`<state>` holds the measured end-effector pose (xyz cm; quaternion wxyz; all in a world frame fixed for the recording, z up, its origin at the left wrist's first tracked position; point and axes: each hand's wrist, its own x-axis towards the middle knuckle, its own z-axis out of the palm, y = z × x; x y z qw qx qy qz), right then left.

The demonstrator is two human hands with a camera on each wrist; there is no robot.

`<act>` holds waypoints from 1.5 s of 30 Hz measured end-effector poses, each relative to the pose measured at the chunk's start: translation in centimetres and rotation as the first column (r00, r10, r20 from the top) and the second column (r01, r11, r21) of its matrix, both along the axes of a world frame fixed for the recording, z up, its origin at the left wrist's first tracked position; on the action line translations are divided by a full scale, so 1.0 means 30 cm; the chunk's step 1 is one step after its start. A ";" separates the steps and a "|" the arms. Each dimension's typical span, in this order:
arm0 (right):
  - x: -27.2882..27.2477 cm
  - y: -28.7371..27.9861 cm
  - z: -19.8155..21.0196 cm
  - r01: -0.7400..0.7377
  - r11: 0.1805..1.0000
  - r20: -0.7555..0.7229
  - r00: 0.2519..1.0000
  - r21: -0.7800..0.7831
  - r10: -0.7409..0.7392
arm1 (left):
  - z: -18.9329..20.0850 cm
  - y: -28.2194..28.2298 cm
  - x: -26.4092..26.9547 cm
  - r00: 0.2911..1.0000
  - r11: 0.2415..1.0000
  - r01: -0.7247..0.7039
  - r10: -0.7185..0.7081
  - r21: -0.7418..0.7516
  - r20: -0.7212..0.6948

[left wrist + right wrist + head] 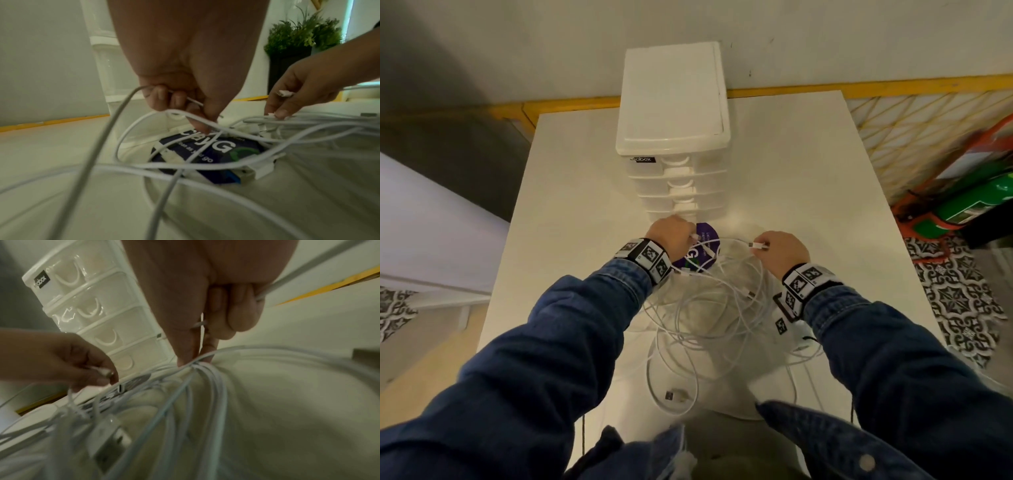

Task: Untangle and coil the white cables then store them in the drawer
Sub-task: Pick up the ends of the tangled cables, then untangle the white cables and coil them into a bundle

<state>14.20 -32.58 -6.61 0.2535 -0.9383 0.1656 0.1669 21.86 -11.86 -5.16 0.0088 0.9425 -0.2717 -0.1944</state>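
A tangle of white cables (709,318) lies on the white table (571,178) in front of a white drawer unit (674,137), whose drawers are all closed. My left hand (671,236) pinches a cable end with a small plug (193,101) just before the lowest drawer. My right hand (780,250) holds another white plug (758,245) in its curled fingers and touches the bundle of cables (197,368) with its fingertips. A loose USB plug (676,395) rests near the table's front edge.
A round purple sticker (703,246) lies on the table under the cables. Green bottles in an orange rack (969,202) stand on the floor to the right. A potted plant (298,39) shows beyond the table in the left wrist view.
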 end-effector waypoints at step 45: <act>-0.212 0.087 0.580 -0.149 0.823 0.623 0.729 0.548 -0.283 | 0.565 -0.063 -0.364 0.938 0.481 -0.257 0.332 -0.838 -0.096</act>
